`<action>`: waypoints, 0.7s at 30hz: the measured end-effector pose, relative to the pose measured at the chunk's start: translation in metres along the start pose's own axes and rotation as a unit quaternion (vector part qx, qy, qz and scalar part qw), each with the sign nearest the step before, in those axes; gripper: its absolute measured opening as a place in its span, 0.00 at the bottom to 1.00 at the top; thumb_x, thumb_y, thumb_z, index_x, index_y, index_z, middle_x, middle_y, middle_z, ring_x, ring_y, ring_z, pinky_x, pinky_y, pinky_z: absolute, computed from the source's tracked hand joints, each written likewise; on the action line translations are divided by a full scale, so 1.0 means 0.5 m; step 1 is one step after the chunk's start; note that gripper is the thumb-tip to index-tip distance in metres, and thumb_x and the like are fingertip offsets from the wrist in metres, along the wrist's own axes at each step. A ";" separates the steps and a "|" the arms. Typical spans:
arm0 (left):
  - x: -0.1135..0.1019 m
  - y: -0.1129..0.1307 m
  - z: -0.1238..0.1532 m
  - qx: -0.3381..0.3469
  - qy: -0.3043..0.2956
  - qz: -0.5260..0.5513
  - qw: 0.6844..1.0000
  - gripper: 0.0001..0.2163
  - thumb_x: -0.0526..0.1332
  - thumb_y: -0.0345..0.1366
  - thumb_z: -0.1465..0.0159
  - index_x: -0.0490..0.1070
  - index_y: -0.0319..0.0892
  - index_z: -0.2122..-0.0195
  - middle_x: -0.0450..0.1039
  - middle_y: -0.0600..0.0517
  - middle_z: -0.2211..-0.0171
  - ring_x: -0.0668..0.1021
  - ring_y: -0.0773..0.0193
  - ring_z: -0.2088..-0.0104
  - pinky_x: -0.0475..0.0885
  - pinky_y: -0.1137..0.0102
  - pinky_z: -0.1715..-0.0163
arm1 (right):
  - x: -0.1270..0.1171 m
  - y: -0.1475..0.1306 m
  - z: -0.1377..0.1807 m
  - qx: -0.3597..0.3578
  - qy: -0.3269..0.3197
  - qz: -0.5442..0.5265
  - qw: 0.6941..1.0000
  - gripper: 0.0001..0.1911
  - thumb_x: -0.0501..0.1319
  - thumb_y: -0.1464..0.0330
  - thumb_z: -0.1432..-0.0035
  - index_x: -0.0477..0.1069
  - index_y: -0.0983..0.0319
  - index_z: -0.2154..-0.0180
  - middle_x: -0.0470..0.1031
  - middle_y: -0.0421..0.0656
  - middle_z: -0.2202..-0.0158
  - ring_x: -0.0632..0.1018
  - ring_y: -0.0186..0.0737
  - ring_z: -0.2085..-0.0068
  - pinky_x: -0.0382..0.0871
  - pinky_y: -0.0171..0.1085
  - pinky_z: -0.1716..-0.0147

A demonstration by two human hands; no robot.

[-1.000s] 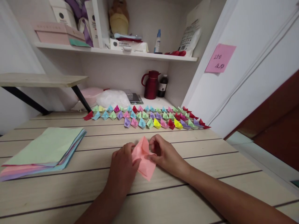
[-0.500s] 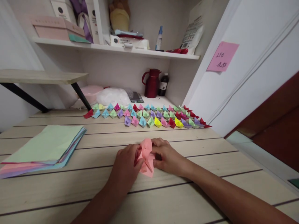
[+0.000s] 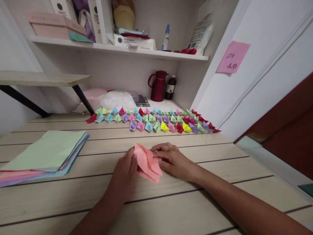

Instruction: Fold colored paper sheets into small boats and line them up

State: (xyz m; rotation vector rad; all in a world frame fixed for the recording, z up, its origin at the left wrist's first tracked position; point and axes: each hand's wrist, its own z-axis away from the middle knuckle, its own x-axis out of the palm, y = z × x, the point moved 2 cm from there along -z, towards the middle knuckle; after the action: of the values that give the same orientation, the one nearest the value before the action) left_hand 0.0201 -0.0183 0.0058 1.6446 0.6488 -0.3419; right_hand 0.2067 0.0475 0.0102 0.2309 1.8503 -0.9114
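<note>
A creased sheet of salmon-pink paper [image 3: 147, 163], partly folded, is between my hands above the middle of the table. My left hand [image 3: 124, 173] pinches its left edge between thumb and fingers. From the other side my right hand [image 3: 172, 160] grips the paper's right part, with the fingertips partly hidden by its folds. Beyond my hands, folded paper boats [image 3: 148, 126] in many colours stand in rows along the back of the table.
A stack of coloured paper [image 3: 46, 148] lies at the left, light green on top. Behind the boats are a red jug [image 3: 158, 86], a dark bottle [image 3: 170, 88] and a white plastic bag [image 3: 117, 100]. A raised wooden shelf [image 3: 44, 78] stands at the back left.
The pink paper has spread wider and its folds have opened out. My left hand has moved left with its edge, while my right hand has barely shifted.
</note>
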 end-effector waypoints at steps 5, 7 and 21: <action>-0.004 0.009 0.001 0.025 -0.022 0.057 0.998 0.14 0.47 0.46 0.32 0.67 0.45 0.65 0.67 0.56 0.77 0.72 0.62 0.73 0.65 0.70 0.72 | -0.001 0.000 -0.003 0.005 0.016 -0.032 0.999 0.15 0.65 0.72 0.48 0.74 0.56 0.56 0.72 0.44 0.49 0.70 0.48 0.49 0.61 0.48 0.48; -0.004 0.012 0.000 0.036 -0.042 0.117 0.992 0.16 0.46 0.47 0.32 0.69 0.45 0.56 0.73 0.53 0.71 0.76 0.60 0.67 0.69 0.69 0.67 | -0.001 0.003 -0.006 0.027 0.043 -0.090 0.995 0.07 0.62 0.70 0.44 0.74 0.59 0.61 0.74 0.44 0.55 0.73 0.45 0.54 0.65 0.44 0.53; 0.005 -0.005 -0.017 -0.037 -0.045 0.230 0.971 0.28 0.58 0.48 0.38 0.57 0.41 0.40 0.73 0.54 0.69 0.76 0.60 0.67 0.71 0.64 0.61 | 0.008 -0.004 -0.019 0.138 0.098 -0.545 0.821 0.15 0.65 0.57 0.45 0.71 0.63 0.66 0.75 0.40 0.69 0.74 0.37 0.70 0.67 0.34 0.70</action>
State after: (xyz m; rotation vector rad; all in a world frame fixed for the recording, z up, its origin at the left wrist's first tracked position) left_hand 0.0194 -0.0092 0.0038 1.6423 0.1946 -0.0531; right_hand 0.1969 0.0517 0.0097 -0.6790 1.9842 -1.9968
